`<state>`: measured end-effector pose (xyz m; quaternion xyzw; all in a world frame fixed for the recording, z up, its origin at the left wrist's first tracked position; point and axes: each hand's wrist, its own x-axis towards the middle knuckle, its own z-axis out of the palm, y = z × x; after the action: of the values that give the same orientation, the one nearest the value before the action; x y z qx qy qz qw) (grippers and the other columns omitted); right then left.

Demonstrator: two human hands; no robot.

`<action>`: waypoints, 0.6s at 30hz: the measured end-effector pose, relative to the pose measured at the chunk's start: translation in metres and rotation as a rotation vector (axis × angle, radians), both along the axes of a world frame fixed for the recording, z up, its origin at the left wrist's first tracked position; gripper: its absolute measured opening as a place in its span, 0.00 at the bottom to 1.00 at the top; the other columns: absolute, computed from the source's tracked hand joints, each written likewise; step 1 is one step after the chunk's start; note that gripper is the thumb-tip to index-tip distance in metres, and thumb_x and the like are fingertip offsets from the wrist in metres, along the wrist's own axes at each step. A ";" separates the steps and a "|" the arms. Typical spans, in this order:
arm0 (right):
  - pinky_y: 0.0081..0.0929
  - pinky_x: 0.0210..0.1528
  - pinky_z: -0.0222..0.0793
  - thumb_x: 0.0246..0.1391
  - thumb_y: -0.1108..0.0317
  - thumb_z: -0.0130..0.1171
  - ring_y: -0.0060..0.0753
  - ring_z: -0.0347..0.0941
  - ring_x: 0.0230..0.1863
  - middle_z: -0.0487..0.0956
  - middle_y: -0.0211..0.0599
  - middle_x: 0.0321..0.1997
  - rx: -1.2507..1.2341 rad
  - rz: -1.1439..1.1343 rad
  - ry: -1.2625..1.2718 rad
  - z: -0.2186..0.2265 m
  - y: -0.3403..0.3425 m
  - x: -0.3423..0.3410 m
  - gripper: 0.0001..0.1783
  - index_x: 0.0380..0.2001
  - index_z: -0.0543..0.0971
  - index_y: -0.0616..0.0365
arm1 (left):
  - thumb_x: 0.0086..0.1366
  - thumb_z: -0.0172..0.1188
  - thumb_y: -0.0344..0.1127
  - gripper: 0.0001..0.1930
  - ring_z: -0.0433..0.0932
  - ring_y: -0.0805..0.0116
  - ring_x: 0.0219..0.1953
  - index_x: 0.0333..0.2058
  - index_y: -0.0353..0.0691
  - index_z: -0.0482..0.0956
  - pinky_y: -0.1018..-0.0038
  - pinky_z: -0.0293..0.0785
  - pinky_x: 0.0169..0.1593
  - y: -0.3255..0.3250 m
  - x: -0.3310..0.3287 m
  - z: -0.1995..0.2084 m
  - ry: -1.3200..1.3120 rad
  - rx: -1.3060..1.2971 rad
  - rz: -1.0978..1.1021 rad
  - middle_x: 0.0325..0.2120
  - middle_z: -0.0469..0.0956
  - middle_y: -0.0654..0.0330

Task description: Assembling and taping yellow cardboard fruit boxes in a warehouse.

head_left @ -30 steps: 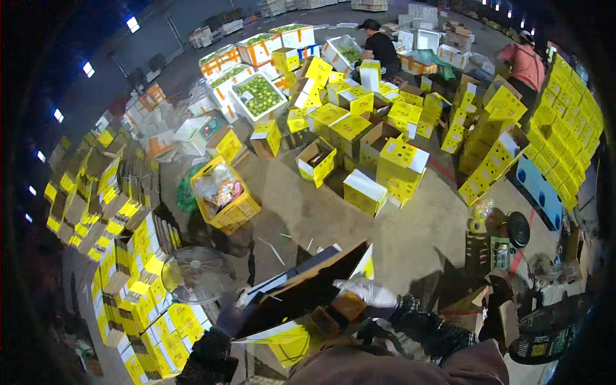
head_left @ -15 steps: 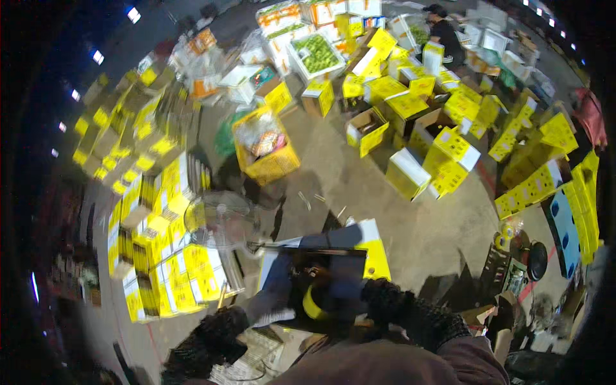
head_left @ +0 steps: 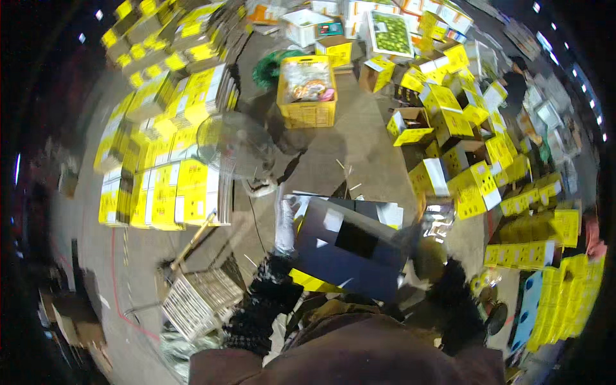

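In front of me stands a carton [head_left: 346, 240] in deep shadow, with a dark top and a yellow and white side partly showing. My left hand [head_left: 284, 228], pale and gloved-looking under a fuzzy black sleeve, grips its left side. To the right of the carton is my right hand [head_left: 428, 260], smeared by motion and closed. A shiny, see-through thing [head_left: 439, 221] shows just beyond it, too blurred to name. Whether the right hand touches the carton cannot be made out.
Stacks of flattened yellow cartons [head_left: 183, 186] stand at left behind a fan [head_left: 234, 146]. A yellow crate [head_left: 308, 115] sits ahead. Open yellow boxes [head_left: 452, 115] crowd the right. A white slatted basket [head_left: 199, 305] lies near my left arm. Far off is a box of green produce [head_left: 390, 35].
The view has swung round, shifting the surroundings. The carton, which showed a dark open inside, now shows a dark flat face. My right hand has moved off to the carton's right.
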<state>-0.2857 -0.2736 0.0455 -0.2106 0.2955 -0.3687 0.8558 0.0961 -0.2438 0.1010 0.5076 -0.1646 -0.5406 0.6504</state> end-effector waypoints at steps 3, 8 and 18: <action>0.30 0.52 0.66 0.55 0.63 0.51 0.31 0.72 0.46 0.72 0.42 0.48 -0.630 0.319 0.476 0.047 0.055 0.099 0.24 0.54 0.63 0.57 | 0.63 0.51 0.30 0.29 0.63 0.64 0.51 0.61 0.45 0.53 0.73 0.58 0.58 0.002 0.059 -0.075 -0.077 -0.497 -0.596 0.54 0.62 0.59; 0.38 0.53 0.64 0.52 0.69 0.52 0.37 0.68 0.50 0.68 0.45 0.54 -0.413 0.042 0.353 0.129 0.053 0.157 0.20 0.49 0.68 0.63 | 0.53 0.56 0.21 0.36 0.63 0.60 0.52 0.60 0.44 0.56 0.68 0.59 0.57 -0.023 0.021 -0.048 0.546 0.147 -0.286 0.52 0.65 0.55; 0.31 0.31 0.69 0.42 0.60 0.64 0.42 0.70 0.31 0.72 0.41 0.32 -1.369 0.226 1.270 0.141 0.063 0.151 0.30 0.52 0.72 0.37 | 0.63 0.53 0.34 0.18 0.70 0.72 0.46 0.51 0.36 0.64 0.76 0.66 0.51 0.061 -0.022 0.035 0.148 -0.130 -0.353 0.46 0.69 0.60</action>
<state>-0.1343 -0.2106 0.1863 -0.8570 0.4039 -0.1931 0.2551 0.0739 -0.1829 0.1360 0.3865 -0.2372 -0.6702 0.5875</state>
